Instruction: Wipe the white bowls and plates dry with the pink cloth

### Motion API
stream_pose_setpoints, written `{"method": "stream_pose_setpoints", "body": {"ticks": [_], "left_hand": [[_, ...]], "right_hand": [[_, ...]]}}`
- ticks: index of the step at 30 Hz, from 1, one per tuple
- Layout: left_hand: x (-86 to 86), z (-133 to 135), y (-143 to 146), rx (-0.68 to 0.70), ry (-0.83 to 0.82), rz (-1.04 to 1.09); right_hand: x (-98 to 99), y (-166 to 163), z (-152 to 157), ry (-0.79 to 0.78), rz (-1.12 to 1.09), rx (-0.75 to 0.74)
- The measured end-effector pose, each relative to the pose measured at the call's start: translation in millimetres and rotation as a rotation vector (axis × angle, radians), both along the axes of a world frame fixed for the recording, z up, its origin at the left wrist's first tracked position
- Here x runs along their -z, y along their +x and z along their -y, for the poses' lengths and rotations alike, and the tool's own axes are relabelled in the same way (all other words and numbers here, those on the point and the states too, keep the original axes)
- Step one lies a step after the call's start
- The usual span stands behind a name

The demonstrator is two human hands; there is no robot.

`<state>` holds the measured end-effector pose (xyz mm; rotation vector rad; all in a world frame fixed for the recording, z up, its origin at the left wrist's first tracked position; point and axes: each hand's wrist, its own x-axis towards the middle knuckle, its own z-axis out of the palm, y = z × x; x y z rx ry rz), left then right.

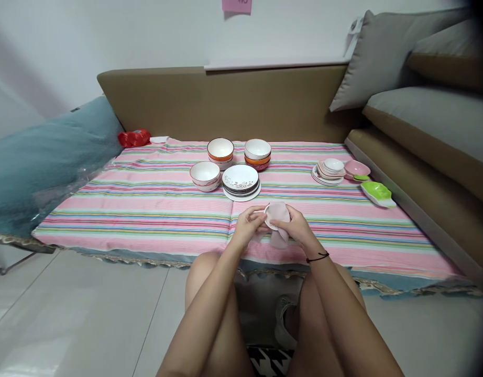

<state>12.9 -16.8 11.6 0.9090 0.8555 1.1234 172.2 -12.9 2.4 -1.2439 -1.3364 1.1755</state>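
Between my two hands, just above the striped cloth (155,209), is a small white dish (268,222). My left hand (249,225) grips its left rim. A pale pink wiping cloth (280,213) covers the dish's right side and hangs below it. My right hand (296,225) has its fingers closed on this cloth, pressing it against the dish. Just beyond my hands stands a stack of plates (241,178), the top one patterned with flowers. White bowls (205,173) stand to its left, and behind are two more bowl stacks, one on the left (220,149) and one on the right (258,150).
On the right lie a stack of small dishes (328,172), a pink bowl (357,169) and a green leaf-shaped dish (378,193). Grey cushions (430,112) pile up at the right. A red package (133,138) sits at the back left, near a blue cover (56,152).
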Motion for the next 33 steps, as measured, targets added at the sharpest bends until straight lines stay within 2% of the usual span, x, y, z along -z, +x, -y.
{"method": "stream_pose_setpoints", "body": {"ticks": [7, 13, 19, 25, 29, 33], "left_hand": [[1.7, -4, 0, -0.032, 0.043, -0.049], [4.1, -7, -2, -0.062, 0.068, -0.075], [0.5, -6, -3, -0.074, 0.058, -0.101], [0.1, -5, -1, -0.042, 0.064, -0.1], [1.5, -6, -1, -0.025, 0.079, -0.106], [1.4, -5, 0, -0.012, 0.088, -0.095]], "right_hand": [[4.6, 6, -3, -0.006, -0.014, 0.026], [5.2, 6, -2, 0.066, 0.115, 0.164], [-3.4, 6, -2, 0.255, 0.208, 0.274], [5.4, 6, -4, 0.174, 0.123, 0.332], [8.2, 7, -5, 0.302, 0.213, 0.402], [0.8, 5, -1, 0.489, 0.357, 0.436]]}}
